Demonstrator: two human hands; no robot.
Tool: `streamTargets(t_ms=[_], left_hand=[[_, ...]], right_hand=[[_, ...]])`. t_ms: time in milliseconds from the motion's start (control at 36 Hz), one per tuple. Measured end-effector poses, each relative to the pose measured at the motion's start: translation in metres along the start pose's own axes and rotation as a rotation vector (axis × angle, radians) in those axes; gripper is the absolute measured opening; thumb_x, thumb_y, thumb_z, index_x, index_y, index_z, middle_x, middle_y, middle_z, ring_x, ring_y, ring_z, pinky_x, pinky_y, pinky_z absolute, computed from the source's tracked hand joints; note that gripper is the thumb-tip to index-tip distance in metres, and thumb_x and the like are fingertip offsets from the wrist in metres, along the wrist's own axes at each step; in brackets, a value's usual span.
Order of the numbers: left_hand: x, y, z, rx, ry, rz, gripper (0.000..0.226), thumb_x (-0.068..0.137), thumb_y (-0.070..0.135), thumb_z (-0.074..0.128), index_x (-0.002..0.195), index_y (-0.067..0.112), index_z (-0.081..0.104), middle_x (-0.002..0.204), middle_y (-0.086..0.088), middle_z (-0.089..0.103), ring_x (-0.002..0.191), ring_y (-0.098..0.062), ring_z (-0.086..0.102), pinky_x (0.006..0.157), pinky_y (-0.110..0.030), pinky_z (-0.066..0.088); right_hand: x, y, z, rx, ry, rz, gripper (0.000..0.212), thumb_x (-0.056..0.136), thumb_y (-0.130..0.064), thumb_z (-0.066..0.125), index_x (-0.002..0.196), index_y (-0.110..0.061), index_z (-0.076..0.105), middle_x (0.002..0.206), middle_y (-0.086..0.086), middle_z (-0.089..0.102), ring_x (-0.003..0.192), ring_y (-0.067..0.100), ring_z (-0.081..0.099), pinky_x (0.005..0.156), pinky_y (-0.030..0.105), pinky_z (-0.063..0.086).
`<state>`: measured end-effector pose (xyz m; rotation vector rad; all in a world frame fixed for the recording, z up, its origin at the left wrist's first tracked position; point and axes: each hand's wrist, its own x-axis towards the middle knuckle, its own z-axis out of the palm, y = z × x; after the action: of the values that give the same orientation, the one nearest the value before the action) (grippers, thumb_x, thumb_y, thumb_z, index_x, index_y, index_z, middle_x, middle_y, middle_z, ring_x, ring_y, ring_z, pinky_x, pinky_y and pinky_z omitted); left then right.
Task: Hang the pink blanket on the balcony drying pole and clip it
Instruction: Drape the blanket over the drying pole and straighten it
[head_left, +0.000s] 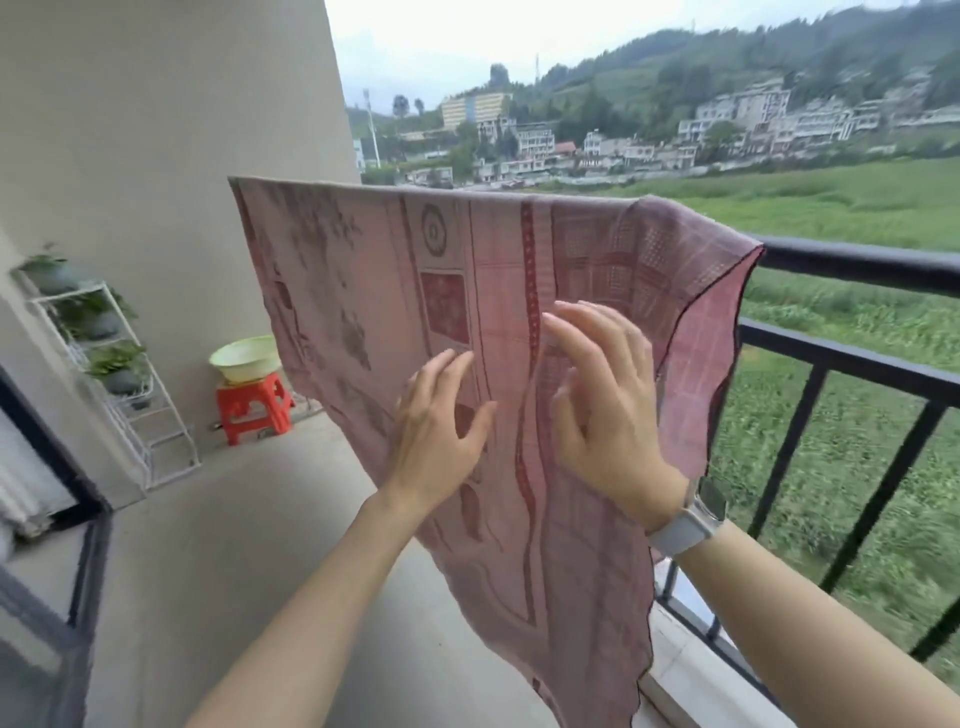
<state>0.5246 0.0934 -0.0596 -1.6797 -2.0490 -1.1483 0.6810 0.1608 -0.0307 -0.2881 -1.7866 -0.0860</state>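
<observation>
The pink patterned blanket (363, 291) hangs spread out in front of me, draped over something along its top edge; the pole under it is hidden by the cloth. Its right corner droops over the black balcony railing (857, 262). My left hand (441, 421) is raised before the lower middle of the blanket with fingers spread. To its right, my right hand (608, 395), a pale watch on its wrist, has its fingers spread too. Neither hand grips the cloth, and whether the fingertips touch it I cannot tell. No clips are in view.
A beige wall stands at the left. Against it are a white plant rack (130, 384) with potted plants and an orange stool (254, 410) carrying a pale green basin (244, 358). The concrete balcony floor (218, 545) stretches below. Fields and houses lie beyond the railing.
</observation>
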Motion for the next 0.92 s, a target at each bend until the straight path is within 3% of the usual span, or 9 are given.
streamTargets(t_ms=[167,278,361,444,583,722,917], left_hand=[[-0.012,-0.085,-0.041,0.212,0.005,-0.148,0.051,0.090,0.032,0.051,0.138,0.018,0.038,0.145,-0.006,0.036,0.135,-0.025,0.029,0.109,-0.040,0.023],[-0.024,-0.145,-0.063,0.248,0.017,-0.263,0.049,0.090,0.032,0.050,0.136,0.018,0.041,0.144,-0.004,0.037,0.135,-0.023,0.030,0.107,-0.040,0.027],[-0.031,-0.191,-0.077,0.237,0.020,-0.365,0.047,0.091,0.031,0.049,0.136,0.019,0.041,0.143,-0.002,0.038,0.132,-0.022,0.033,0.107,-0.040,0.028],[-0.032,-0.241,-0.086,0.209,-0.003,-0.449,0.049,0.090,0.035,0.044,0.136,0.017,0.040,0.141,-0.003,0.039,0.130,-0.024,0.036,0.107,-0.041,0.029],[-0.014,-0.338,-0.096,0.176,0.014,-0.554,0.064,0.081,0.046,0.030,0.136,0.013,0.041,0.138,-0.006,0.041,0.126,-0.027,0.039,0.106,-0.044,0.032],[0.050,-0.454,-0.108,0.197,0.014,-0.565,0.049,0.090,0.034,0.044,0.135,0.015,0.041,0.138,-0.005,0.041,0.127,-0.025,0.039,0.106,-0.041,0.032],[0.192,-0.597,-0.137,0.137,0.093,-0.589,0.041,0.093,0.022,0.048,0.133,0.012,0.043,0.136,-0.004,0.044,0.126,-0.020,0.041,0.101,-0.026,0.029]], right_hand=[[-0.017,-0.031,0.092,-0.049,-0.418,0.189,0.044,0.083,-0.014,0.038,0.124,-0.009,0.053,0.129,0.009,0.053,0.127,0.028,0.038,0.106,0.045,0.031],[-0.024,-0.042,0.148,-0.056,-0.589,0.243,0.045,0.082,-0.022,0.034,0.119,-0.010,0.057,0.123,0.008,0.058,0.122,0.031,0.045,0.102,0.049,0.037],[-0.029,-0.049,0.193,-0.049,-0.696,0.269,0.041,0.087,-0.021,0.036,0.124,-0.013,0.053,0.129,0.006,0.053,0.126,0.030,0.040,0.103,0.046,0.034],[-0.030,-0.057,0.247,-0.002,-0.756,0.276,0.037,0.090,-0.015,0.044,0.127,-0.013,0.051,0.132,0.006,0.050,0.127,0.028,0.037,0.101,0.043,0.032],[-0.022,-0.067,0.362,0.084,-0.828,0.282,0.039,0.091,-0.015,0.042,0.130,-0.014,0.047,0.136,0.004,0.047,0.128,0.025,0.035,0.104,0.041,0.030],[0.001,-0.058,0.497,0.152,-0.854,0.262,0.039,0.092,-0.015,0.040,0.131,-0.015,0.047,0.136,0.003,0.047,0.129,0.024,0.035,0.105,0.041,0.032],[0.079,-0.026,0.685,0.189,-0.848,0.274,0.039,0.093,-0.015,0.038,0.132,-0.013,0.045,0.134,0.005,0.047,0.125,0.026,0.038,0.102,0.039,0.035]])
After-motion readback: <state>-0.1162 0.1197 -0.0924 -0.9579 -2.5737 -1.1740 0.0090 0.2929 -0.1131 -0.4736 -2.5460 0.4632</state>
